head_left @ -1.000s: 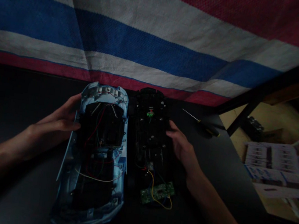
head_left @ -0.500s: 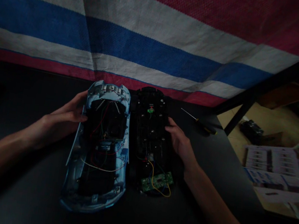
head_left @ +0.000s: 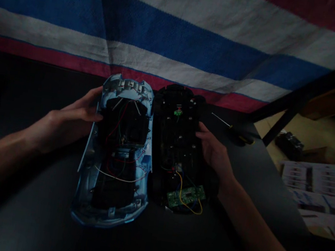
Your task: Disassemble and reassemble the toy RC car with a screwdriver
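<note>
A light-blue toy car body shell lies with its hollow inside facing up, thin red, green and white wires showing in it. My left hand grips its left side, thumb over the edge and the other fingers partly hidden behind. Close along its right side is the black toy car chassis. At the chassis's near end sits a green circuit board with a yellow wire looping over it. My right hand holds the chassis by its right side, its fingertips partly hidden in the dark.
Beyond the right hand a screwdriver lies on the black table. A striped cloth hangs along the table's back edge. At the right, past a dark metal frame, printed sheets and other items lie lower down.
The camera view has shifted, so the shell, chassis and both hands appear slightly higher and further right. Both hands keep their holds on the two car parts.
</note>
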The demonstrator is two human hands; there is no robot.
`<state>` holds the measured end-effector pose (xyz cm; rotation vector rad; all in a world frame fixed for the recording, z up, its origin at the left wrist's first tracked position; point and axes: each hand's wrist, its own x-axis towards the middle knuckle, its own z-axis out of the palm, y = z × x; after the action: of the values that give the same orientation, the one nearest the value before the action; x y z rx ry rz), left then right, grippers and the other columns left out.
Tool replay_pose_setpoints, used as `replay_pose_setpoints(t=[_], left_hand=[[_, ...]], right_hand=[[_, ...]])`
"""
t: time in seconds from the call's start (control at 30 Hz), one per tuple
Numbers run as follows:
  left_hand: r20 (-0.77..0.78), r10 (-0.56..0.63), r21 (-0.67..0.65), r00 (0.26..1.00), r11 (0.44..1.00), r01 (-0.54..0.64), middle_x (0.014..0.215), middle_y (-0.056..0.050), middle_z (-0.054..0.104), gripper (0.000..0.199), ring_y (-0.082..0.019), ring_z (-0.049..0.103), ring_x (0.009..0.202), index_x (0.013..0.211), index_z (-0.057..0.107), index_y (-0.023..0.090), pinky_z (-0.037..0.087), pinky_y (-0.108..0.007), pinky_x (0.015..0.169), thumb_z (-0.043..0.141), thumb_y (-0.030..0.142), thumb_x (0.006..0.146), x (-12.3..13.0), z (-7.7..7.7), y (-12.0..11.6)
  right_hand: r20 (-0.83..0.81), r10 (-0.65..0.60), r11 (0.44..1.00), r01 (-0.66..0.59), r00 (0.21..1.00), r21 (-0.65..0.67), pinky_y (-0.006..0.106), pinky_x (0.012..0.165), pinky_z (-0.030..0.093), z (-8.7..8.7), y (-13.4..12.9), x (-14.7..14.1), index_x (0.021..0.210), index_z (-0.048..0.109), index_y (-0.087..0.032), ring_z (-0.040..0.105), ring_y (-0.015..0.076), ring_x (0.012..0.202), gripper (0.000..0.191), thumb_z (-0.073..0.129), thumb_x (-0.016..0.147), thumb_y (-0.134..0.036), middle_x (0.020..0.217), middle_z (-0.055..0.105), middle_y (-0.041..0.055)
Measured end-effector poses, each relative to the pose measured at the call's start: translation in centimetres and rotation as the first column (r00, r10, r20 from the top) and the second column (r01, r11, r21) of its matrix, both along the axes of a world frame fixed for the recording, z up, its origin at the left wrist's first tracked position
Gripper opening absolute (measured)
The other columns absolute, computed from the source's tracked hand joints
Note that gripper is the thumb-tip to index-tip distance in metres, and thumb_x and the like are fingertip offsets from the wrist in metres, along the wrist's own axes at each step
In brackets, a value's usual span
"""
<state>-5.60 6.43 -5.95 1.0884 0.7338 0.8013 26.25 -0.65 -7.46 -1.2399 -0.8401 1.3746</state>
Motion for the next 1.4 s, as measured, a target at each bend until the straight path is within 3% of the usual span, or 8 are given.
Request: replay_pose_setpoints(t=[0.2, 0.4, 0.6, 0.93, 1.1, 1.3, 1.4], left_hand=[[0.008, -0.015, -0.029, 1.000, 0.999, 0.015, 0.144, -0.002, 0.065, 0.071, -0.036, 0.063, 0.128, 0.153, 0.047, 0.039, 0.058, -0.045, 0.098, 0.067, 0.029, 0.086, -0.9, -0.8, 0.4], [0.024, -0.025, -0.048, 0.999, 0.998, 0.026, 0.146, -0.001, 0.063, 0.077, -0.033, 0.061, 0.131, 0.155, 0.041, 0.041, 0.055, -0.042, 0.102, 0.068, 0.027, 0.085, -1.3, -1.1, 0.5], [0.063, -0.055, -0.052, 0.997, 0.997, 0.058, 0.146, -0.001, 0.064, 0.076, -0.032, 0.062, 0.129, 0.155, 0.040, 0.043, 0.052, -0.043, 0.106, 0.067, 0.028, 0.086, -1.8, -1.8, 0.8], [0.095, -0.056, -0.056, 0.994, 0.997, 0.061, 0.156, 0.001, 0.053, 0.080, -0.031, 0.052, 0.137, 0.156, 0.038, 0.044, 0.046, -0.043, 0.107, 0.068, 0.019, 0.085, -1.5, -1.7, 0.4], [0.117, -0.056, -0.117, 0.992, 0.991, 0.070, 0.150, -0.003, 0.057, 0.086, -0.031, 0.054, 0.132, 0.157, 0.036, 0.042, 0.045, -0.044, 0.105, 0.073, 0.019, 0.083, -1.5, -1.6, 0.4], [0.140, -0.053, -0.137, 0.989, 0.988, 0.072, 0.145, -0.002, 0.060, 0.086, -0.028, 0.055, 0.129, 0.156, 0.039, 0.042, 0.043, -0.042, 0.106, 0.076, 0.015, 0.083, -1.5, -1.2, 0.2], [0.142, -0.059, -0.142, 0.988, 0.987, 0.079, 0.141, -0.001, 0.062, 0.086, -0.027, 0.056, 0.128, 0.156, 0.039, 0.042, 0.042, -0.042, 0.106, 0.077, 0.014, 0.083, -1.7, -1.2, 0.2]], right_hand=[[-0.050, 0.000, 0.999, -0.002, 0.999, -0.041, 0.043, 0.094, 0.054, -0.2, 0.2, -0.2, 0.111, 0.071, -0.031, 0.070, 0.0293, 0.113, 0.034, 0.067, 0.078, -0.035, 0.117, 0.077, -0.0014], [-0.075, -0.017, 1.000, 0.016, 0.997, -0.010, 0.041, 0.092, 0.054, -0.6, 0.5, -0.3, 0.108, 0.074, -0.031, 0.071, 0.0286, 0.110, 0.032, 0.070, 0.076, -0.034, 0.109, 0.080, -0.0020], [-0.106, -0.109, 0.992, 0.100, 0.988, -0.081, 0.041, 0.093, 0.054, -0.7, 0.4, -0.4, 0.106, 0.076, -0.034, 0.072, 0.0279, 0.108, 0.031, 0.076, 0.075, -0.035, 0.107, 0.080, -0.0047], [-0.263, -0.067, 0.979, 0.013, 0.962, -0.204, 0.037, 0.074, 0.059, 0.7, -0.1, -0.2, 0.111, 0.076, -0.033, 0.076, 0.0261, 0.089, 0.038, 0.083, 0.073, -0.040, 0.100, 0.082, -0.0034], [-0.304, -0.060, 0.962, -0.027, 0.951, -0.273, 0.029, 0.060, 0.058, 1.3, -0.8, 0.0, 0.097, 0.079, -0.025, 0.075, 0.0203, 0.067, 0.025, 0.083, 0.076, -0.039, 0.075, 0.079, -0.0029], [-0.348, -0.074, 0.929, -0.062, 0.934, -0.365, 0.037, 0.078, 0.065, 0.6, -2.0, 0.7, 0.097, 0.080, -0.025, 0.080, 0.0249, 0.080, 0.020, 0.076, 0.087, -0.041, 0.083, 0.083, -0.0002], [-0.361, -0.116, 0.940, -0.015, 0.925, -0.342, 0.039, 0.081, 0.066, -0.3, -3.0, 1.1, 0.093, 0.081, -0.028, 0.080, 0.0242, 0.075, 0.015, 0.077, 0.085, -0.040, 0.082, 0.083, -0.0023]])
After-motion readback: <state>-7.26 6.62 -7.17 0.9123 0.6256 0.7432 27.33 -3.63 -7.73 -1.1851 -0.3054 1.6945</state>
